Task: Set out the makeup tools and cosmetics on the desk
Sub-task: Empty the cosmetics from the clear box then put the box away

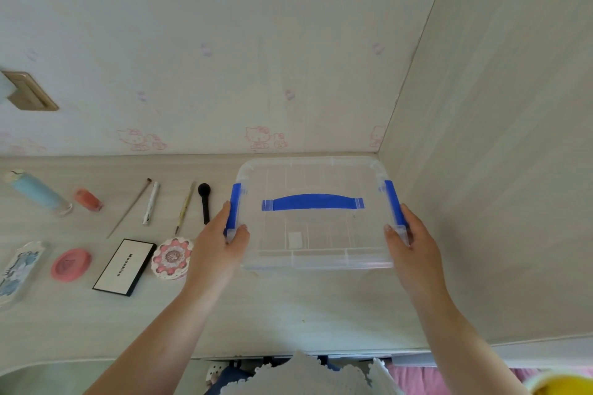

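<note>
Clear plastic storage box (316, 234) with a blue carry handle (313, 201) on the lid sits at the right end of the table (288, 314), tucked near the corner where the two walls meet, and it looks empty through the lid as far as I can tell. Both hands are on it: the left hand (221, 240) curls its fingers round the blue latch (233, 208) on the left side with the thumb hooked over the lid edge, and the right hand (409, 234) does the same on the right latch (395, 207). Gripping both clips at once makes sense if you want to snap the lid down or shift the whole box evenly without it tilting. All the makeup is already laid out to the left in two tidy rows, well apart from the box: back row has a pale blue tube (37, 192), a small coral bottle (88, 199), a thin brush (130, 207), a white pencil (150, 202), another slim brush (185, 205) and a black powder brush (204, 202); front row has a patterned case (19, 266), a pink round compact (71, 264), a white palette (125, 266) and a flowery pink compact (171, 257), which sits just beside the left wrist. My guess is the setting-out is basically done.
</note>
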The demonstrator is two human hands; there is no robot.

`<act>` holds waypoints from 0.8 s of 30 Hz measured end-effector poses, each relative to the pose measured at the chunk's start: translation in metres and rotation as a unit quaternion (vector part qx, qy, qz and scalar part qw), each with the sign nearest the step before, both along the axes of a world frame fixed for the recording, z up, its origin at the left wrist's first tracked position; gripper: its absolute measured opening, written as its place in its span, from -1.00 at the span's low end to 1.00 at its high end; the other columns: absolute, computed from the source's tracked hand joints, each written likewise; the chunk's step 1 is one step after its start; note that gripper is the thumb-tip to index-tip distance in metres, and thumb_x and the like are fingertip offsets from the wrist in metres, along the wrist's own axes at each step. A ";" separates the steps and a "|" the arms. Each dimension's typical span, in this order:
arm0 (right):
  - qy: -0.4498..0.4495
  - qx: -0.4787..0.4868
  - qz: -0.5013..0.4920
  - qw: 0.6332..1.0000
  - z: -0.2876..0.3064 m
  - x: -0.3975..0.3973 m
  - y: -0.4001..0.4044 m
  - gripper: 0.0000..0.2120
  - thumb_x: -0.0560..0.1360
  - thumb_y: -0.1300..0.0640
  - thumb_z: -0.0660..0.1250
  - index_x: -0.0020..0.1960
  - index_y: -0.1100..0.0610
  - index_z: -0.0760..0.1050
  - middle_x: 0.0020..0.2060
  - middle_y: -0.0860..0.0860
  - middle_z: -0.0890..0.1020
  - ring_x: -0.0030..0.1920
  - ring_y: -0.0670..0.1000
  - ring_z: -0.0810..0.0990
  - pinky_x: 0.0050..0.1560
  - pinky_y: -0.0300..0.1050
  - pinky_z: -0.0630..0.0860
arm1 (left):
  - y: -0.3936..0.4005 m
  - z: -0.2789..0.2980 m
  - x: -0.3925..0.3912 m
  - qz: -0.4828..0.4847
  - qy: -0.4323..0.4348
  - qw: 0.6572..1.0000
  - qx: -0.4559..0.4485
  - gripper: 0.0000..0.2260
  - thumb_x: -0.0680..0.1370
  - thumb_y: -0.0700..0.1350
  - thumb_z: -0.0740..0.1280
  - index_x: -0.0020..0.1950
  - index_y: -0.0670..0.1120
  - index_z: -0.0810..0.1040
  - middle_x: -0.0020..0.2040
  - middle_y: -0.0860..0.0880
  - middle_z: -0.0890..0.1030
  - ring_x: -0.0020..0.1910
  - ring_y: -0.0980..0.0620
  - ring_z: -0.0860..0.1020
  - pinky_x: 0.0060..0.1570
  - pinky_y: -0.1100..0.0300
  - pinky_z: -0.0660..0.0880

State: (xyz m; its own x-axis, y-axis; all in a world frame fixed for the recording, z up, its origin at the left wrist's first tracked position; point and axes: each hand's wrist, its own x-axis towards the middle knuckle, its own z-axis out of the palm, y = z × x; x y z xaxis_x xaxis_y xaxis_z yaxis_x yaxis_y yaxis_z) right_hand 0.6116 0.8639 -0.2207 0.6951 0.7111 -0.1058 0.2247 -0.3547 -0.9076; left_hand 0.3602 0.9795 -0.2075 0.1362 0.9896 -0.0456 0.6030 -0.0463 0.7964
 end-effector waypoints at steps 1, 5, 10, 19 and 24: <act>0.003 -0.001 -0.001 1.000 0.000 0.000 0.000 -0.52 0.55 0.11 0.25 0.45 -0.04 0.28 0.33 -0.12 0.46 0.29 -0.08 0.45 0.30 -0.14 0.35 | -0.001 0.000 0.000 -0.002 -0.004 1.000 -0.002 -0.64 0.55 -0.12 0.22 0.36 0.04 0.41 -0.35 0.03 0.40 -0.40 0.08 0.38 -0.40 0.26 0.31; 0.015 0.003 0.021 1.000 0.002 0.001 -0.001 -0.47 0.54 0.05 0.28 0.46 -0.06 0.20 0.29 -0.13 0.44 0.24 -0.08 0.46 0.19 -0.14 0.38 | -0.006 0.004 0.001 0.016 -0.087 0.994 -0.057 -0.50 0.56 -0.12 0.26 0.48 0.04 0.23 0.01 0.19 0.51 -0.21 0.26 0.47 -0.24 0.40 0.35; 0.198 0.004 0.062 0.978 -0.008 0.000 -0.012 -0.20 0.38 -0.23 0.38 0.49 -0.21 0.03 0.35 -0.24 0.27 0.36 -0.15 0.27 0.41 -0.06 0.16 | -0.025 -0.004 -0.010 -0.007 -0.236 0.957 -0.168 -0.28 0.51 0.06 0.33 0.52 0.18 -0.06 0.39 0.32 0.25 0.35 0.20 0.26 0.31 0.12 0.19; 0.261 0.085 0.077 0.959 0.008 -0.015 -0.007 -0.39 0.24 -0.30 0.43 0.24 -0.25 0.36 0.25 -0.19 0.52 0.32 -0.14 0.42 0.45 -0.03 0.21 | -0.018 0.009 -0.018 -0.063 -0.250 0.955 -0.146 -0.07 0.06 0.43 0.44 0.36 0.44 0.10 0.44 0.28 0.26 0.42 0.22 0.23 0.31 0.14 0.17; 0.126 0.152 0.126 0.972 0.060 -0.022 0.012 -0.13 0.23 -0.32 0.26 0.48 -0.06 0.16 0.40 -0.24 0.35 0.38 -0.27 0.30 0.39 -0.31 0.22 | 0.004 0.045 -0.016 -0.020 -0.266 0.962 -0.054 -0.39 0.20 0.36 0.39 0.22 0.47 0.30 0.27 0.20 0.49 0.34 0.05 0.43 0.35 -0.06 0.33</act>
